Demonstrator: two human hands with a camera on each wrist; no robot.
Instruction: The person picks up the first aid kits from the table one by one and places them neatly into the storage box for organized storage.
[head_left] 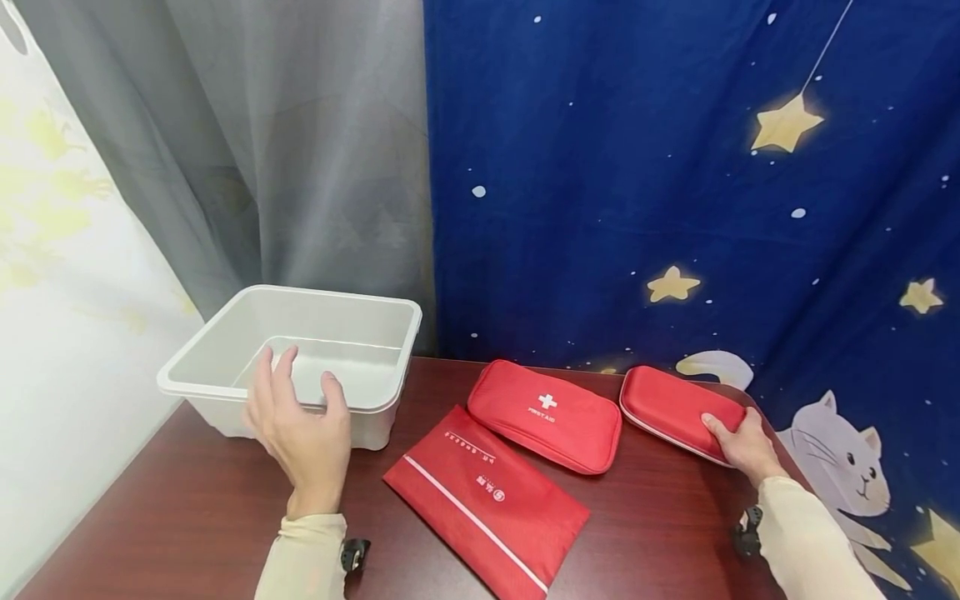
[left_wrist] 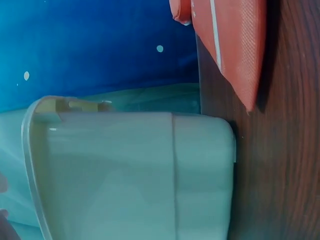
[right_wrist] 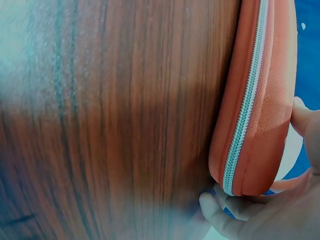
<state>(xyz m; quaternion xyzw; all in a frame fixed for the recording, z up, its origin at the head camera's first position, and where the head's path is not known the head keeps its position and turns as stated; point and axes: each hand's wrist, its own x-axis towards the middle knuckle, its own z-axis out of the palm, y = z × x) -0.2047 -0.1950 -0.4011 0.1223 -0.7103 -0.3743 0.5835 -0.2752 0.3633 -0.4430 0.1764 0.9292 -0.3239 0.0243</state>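
Note:
My right hand (head_left: 750, 448) grips the right end of a red hard zip case (head_left: 675, 407), thumb on its top face. In the right wrist view, fingers curl round the end of the case (right_wrist: 272, 115), beside its pale zipper (right_wrist: 245, 107). The case lies at the table's back right. My left hand (head_left: 303, 429), fingers spread and slightly bent, holds nothing. It overlaps the near rim of a white plastic bin (head_left: 367, 429) in the head view. The left wrist view shows the bin's side wall (left_wrist: 110, 170) and only fingertips at the left edge.
A red first aid pouch (head_left: 517, 404) with a white cross lies in the middle of the dark wooden table (head_left: 172, 517). Nearer is a flat red pouch (head_left: 480, 508) with a white stripe. Grey (head_left: 337, 167) and blue starry curtains (head_left: 585, 208) hang behind the table.

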